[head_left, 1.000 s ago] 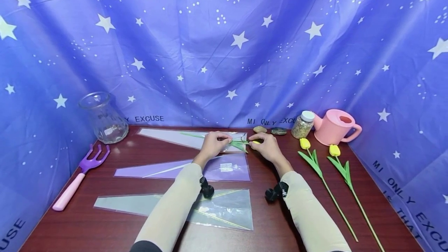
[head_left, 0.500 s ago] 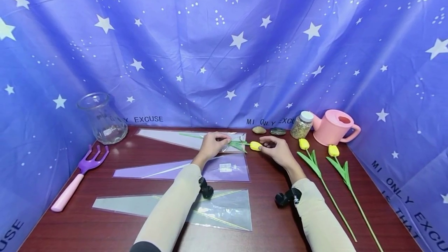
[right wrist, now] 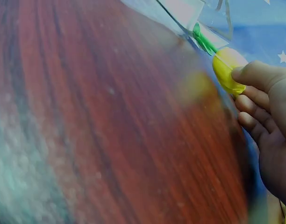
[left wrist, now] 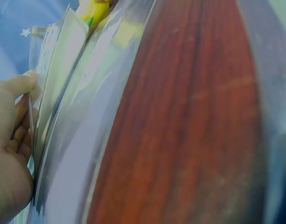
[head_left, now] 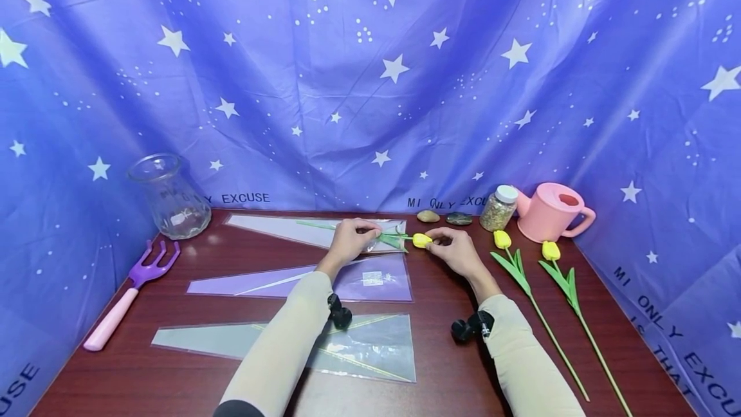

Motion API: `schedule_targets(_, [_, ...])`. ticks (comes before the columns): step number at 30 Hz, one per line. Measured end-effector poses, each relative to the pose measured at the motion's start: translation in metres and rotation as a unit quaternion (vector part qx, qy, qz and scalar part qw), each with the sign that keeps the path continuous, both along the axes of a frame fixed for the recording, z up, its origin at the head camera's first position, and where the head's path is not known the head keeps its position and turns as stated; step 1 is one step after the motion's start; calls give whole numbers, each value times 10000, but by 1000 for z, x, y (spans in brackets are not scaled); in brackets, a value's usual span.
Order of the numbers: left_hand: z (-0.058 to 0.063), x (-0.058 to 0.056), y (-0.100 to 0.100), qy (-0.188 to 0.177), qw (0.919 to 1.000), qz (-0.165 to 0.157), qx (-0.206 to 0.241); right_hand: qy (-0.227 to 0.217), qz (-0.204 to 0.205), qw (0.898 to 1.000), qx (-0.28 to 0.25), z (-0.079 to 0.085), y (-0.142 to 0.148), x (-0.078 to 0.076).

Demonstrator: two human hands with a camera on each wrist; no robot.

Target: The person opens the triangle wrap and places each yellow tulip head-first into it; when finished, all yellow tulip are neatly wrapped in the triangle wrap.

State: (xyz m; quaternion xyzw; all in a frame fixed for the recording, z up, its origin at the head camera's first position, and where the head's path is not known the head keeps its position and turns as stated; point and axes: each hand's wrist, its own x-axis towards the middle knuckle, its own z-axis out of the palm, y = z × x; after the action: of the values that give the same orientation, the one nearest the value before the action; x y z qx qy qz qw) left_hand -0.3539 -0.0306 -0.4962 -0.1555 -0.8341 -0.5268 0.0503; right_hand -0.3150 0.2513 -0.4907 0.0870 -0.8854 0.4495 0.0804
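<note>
A yellow artificial tulip point(head_left: 421, 240) lies with its green stem and leaves inside the far clear plastic flower sleeve point(head_left: 269, 226), its bloom sticking out past the wide right end. My right hand point(head_left: 460, 253) pinches the tip of the bloom between thumb and fingers, as the right wrist view shows on the yellow petals point(right wrist: 223, 72). My left hand point(head_left: 350, 240) pinches the raised upper film point(left wrist: 52, 70) at the sleeve's mouth, thumb on one face and fingers behind it. Two more yellow tulips, a nearer one point(head_left: 512, 269) and an outer one point(head_left: 567, 288), lie right of my right arm.
A purple sleeve point(head_left: 341, 280) and a grey-green sleeve point(head_left: 202, 337) lie nearer, partly under my left arm. At left are a glass vase point(head_left: 181, 208) and a purple hand fork point(head_left: 152, 270). Two stones point(head_left: 428, 216), a lidded jar point(head_left: 498, 210) and a pink watering can point(head_left: 552, 214) stand behind.
My right hand has left the stem below the bloom, shifted right, and now pinches the bloom's tip. The left hand stays at the sleeve's mouth.
</note>
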Motion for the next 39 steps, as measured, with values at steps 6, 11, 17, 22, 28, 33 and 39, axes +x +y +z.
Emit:
schedule_targets(6, [6,1,4,256,9996,-66,-52,193,-98,9989,-408,1,-4,-1])
schedule_targets(11, [9,1,7,398,9991,-38,-110,370,-71,9978,-538,3,-15,-4])
schedule_targets(17, [8,3,6,286,9995,-10,-109,289,-50,9981,-543,1,-32,-9])
schedule_targets(22, [6,4,8,303,9995,33,-72,152,-50,9988,-462,-3,-44,-13])
schedule_targets(28, [5,3,12,489,9987,166,-55,77,-116,9993,-357,-6,-53,-18])
schedule_targets(33, [4,3,13,576,9978,307,-87,-53,-134,9991,-388,-4,-57,-22])
schedule_targets(39, [5,3,12,519,9981,320,-60,-107,-145,9995,-257,-1,-61,-24])
